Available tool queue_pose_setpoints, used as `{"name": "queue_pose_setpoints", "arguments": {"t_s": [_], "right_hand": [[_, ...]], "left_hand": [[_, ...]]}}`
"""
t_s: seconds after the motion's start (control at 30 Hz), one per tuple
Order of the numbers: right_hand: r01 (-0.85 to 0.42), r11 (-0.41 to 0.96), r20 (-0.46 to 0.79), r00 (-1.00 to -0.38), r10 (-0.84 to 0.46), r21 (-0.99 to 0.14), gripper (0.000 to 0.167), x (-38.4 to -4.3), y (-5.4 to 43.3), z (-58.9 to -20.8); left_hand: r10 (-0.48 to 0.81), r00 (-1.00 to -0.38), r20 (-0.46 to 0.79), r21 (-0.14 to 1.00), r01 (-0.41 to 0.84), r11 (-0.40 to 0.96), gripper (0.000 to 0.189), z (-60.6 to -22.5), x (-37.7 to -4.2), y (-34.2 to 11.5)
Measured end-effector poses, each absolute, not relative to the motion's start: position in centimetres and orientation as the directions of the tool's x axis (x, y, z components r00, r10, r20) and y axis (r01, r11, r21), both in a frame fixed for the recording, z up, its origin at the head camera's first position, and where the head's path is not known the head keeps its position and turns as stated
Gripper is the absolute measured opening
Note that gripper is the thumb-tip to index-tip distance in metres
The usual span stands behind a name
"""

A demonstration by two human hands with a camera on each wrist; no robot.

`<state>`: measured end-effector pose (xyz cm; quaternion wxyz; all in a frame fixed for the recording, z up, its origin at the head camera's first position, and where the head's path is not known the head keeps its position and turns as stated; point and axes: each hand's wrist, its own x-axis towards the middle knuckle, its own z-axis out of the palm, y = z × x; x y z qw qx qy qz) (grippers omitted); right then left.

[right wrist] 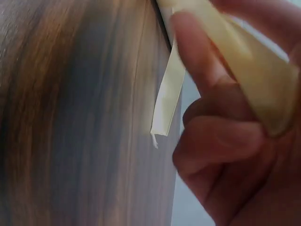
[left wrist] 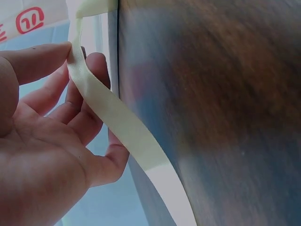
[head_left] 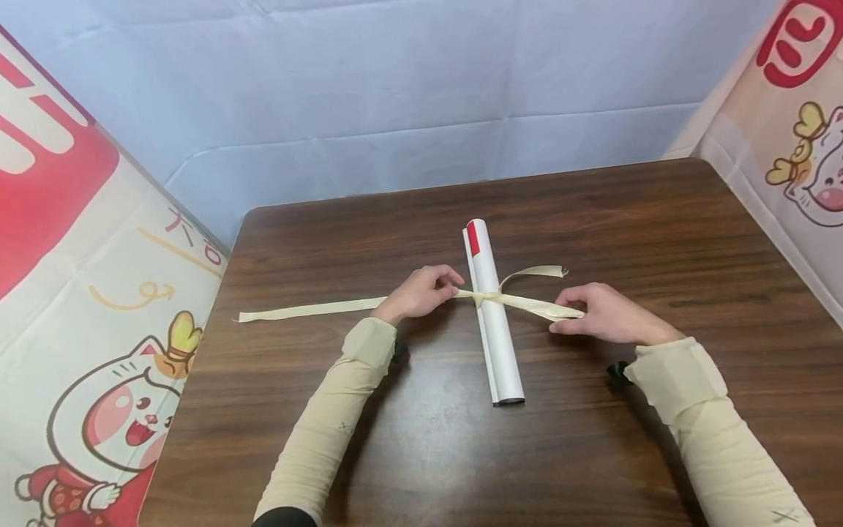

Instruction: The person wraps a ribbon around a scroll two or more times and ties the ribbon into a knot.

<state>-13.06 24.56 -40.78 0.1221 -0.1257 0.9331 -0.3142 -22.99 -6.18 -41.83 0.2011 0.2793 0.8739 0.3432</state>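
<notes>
A rolled white paper sheet with a red patch near its far end lies lengthwise on the table. Cream ribbon is tied round its middle. To the left of the roll, my left hand pinches the ribbon between thumb and forefinger; the ribbon's long tail runs out flat behind it. In the left wrist view the ribbon hangs down past the curled fingers. On the other side, my right hand holds a ribbon loop that stretches from the knot. A short loose tail curves away behind the loop.
The brown wood-grain table has rounded far corners. A pale cloth wall stands at its far edge, with cartoon-printed panels to the left and right.
</notes>
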Motion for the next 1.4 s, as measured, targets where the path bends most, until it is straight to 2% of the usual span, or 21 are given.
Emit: {"name": "queue_pose_setpoints", "arguments": {"t_s": [0.2, 0.43, 0.57, 0.67, 0.77, 0.87, 1.0, 1.07, 1.2, 1.27, 1.4], "right_hand": [[-0.19, 0.774, -0.115, -0.94, -0.32, -0.604, 0.015, -12.6, 25.5, -40.3], [-0.276, 0.817, -0.016, -0.944, -0.328, -0.507, 0.015, -12.2, 26.9, -40.0], [-0.285, 0.824, 0.021, -0.949, -0.316, -0.489, 0.011, -12.0, 27.7, -39.9], [-0.245, 0.8, 0.034, -0.962, -0.272, -0.548, 0.009, -11.7, 28.3, -39.7], [-0.214, 0.719, 0.07, -0.972, -0.225, -0.662, 0.01, -11.2, 28.9, -39.8], [-0.209, 0.614, 0.126, -0.976, -0.176, -0.761, 0.015, -10.8, 29.4, -39.8], [-0.247, 0.496, 0.216, -0.969, -0.121, -0.832, 0.023, -10.4, 30.0, -39.9], [-0.287, 0.349, 0.26, -0.958, -0.124, -0.892, 0.024, -10.4, 30.3, -40.0], [-0.335, -0.105, 0.349, -0.921, -0.172, -0.936, 0.033, -10.4, 30.5, -40.4], [-0.312, -0.336, 0.388, -0.902, -0.189, -0.889, 0.04, -10.6, 30.5, -40.5], [-0.276, -0.591, 0.455, -0.873, -0.177, -0.758, 0.047, -10.9, 30.5, -40.6]], "left_hand": [[0.623, -0.764, -0.166, 0.712, 0.345, 0.612, 0.025, -41.8, -23.0, -6.5], [0.628, -0.761, -0.161, 0.711, 0.352, 0.609, 0.025, -42.0, -23.1, -6.7], [0.624, -0.764, -0.164, 0.707, 0.35, 0.614, 0.024, -41.9, -23.0, -6.9], [0.622, -0.765, -0.166, 0.706, 0.348, 0.617, 0.025, -41.7, -22.9, -7.0], [0.621, -0.766, -0.169, 0.705, 0.347, 0.619, 0.025, -41.7, -22.9, -7.0], [0.618, -0.767, -0.173, 0.704, 0.343, 0.622, 0.024, -41.8, -22.9, -7.1], [0.62, -0.766, -0.171, 0.701, 0.347, 0.623, 0.024, -41.8, -22.9, -7.3], [0.621, -0.765, -0.169, 0.701, 0.35, 0.622, 0.024, -41.9, -23.0, -7.3], [0.619, -0.766, -0.172, 0.705, 0.343, 0.621, 0.024, -41.8, -23.0, -7.4], [0.618, -0.766, -0.179, 0.712, 0.332, 0.618, 0.024, -41.8, -23.0, -7.5], [0.618, -0.763, -0.19, 0.723, 0.317, 0.613, 0.024, -41.7, -22.9, -7.6]]}}
